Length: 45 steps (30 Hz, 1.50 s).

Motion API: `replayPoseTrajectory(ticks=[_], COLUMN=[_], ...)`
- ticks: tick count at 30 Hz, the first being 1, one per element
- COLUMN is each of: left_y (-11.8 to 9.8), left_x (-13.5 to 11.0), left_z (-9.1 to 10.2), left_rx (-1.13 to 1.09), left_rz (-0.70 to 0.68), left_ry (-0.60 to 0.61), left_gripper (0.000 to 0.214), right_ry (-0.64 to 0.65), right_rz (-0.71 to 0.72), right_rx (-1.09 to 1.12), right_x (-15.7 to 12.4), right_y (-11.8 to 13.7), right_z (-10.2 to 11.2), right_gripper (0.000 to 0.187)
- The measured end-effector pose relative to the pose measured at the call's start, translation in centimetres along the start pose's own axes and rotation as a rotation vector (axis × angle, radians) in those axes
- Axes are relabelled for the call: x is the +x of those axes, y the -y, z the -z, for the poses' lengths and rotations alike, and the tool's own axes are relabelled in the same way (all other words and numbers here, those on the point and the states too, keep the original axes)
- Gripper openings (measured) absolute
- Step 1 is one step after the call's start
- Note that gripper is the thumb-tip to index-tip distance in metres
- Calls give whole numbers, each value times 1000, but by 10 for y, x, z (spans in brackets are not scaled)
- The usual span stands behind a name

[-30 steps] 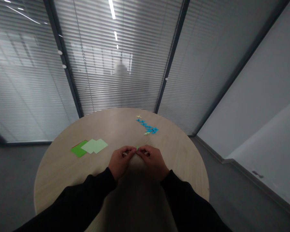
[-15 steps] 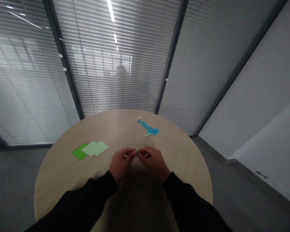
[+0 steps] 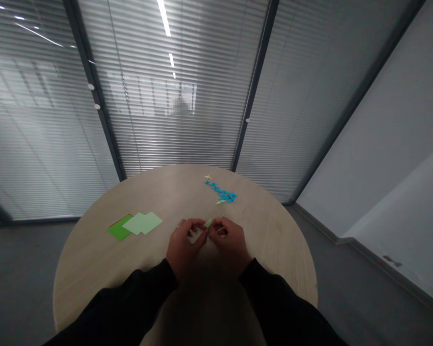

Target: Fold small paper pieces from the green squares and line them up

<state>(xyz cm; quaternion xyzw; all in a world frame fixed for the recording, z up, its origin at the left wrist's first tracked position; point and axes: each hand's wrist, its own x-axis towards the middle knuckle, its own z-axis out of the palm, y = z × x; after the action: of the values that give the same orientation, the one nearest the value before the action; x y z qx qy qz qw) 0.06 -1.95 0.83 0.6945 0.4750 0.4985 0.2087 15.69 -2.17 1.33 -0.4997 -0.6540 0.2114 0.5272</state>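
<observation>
Left hand (image 3: 184,246) and right hand (image 3: 229,243) pinch a small green paper piece (image 3: 209,222), apparently folded.

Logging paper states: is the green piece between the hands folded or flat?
Folded. The pale green paper pinched between the left hand and right hand is small and angular, unlike the flat pale green sheets on the table.

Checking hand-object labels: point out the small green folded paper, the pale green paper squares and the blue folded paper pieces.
small green folded paper (image 3: 209,222): head view, on its exposed tip
pale green paper squares (image 3: 142,223): head view, on the middle of the sheets
blue folded paper pieces (image 3: 223,193): head view, on the middle of the cluster
</observation>
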Motion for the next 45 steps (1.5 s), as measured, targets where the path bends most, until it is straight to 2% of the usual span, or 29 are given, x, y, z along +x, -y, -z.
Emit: replayPoseTrajectory(ticks=[4,9,12,14,19,26,30,34,41,45], left_y=[2,9,10,10,8,7,10,11,10,11], left_x=[-1,1,2,2,2,4,4,3,3,4], left_z=[2,3,2,1,3,6,3,4,5,5], left_rx=[50,64,48,38,-104,-384,-392,-327,-147,-142], left_rz=[-31,-207,-243,-199,99,283,241,263,45,133], left_ry=[-54,-44,-39,-25,11,159,165,161,69,54], left_gripper=[19,9,9,10,14,31,31,31,22,24], right_ry=[4,40,48,54,82,118,135,132,73,88], right_rz=[-47,-54,-49,-48,-59,-67,-80,-77,-72,-56], right_rx=[88,114,104,105,133,146,146,143,111,110], right_x=[0,0,-1,-2,-2,0,1,0,0,1], right_y=[3,1,-2,-3,-2,3,1,-1,0,1], right_z=[-1,-1,-2,-3,-3,2,3,0,-3,-3], right_gripper=[14,16,15,13,12,10,10,11,12,13])
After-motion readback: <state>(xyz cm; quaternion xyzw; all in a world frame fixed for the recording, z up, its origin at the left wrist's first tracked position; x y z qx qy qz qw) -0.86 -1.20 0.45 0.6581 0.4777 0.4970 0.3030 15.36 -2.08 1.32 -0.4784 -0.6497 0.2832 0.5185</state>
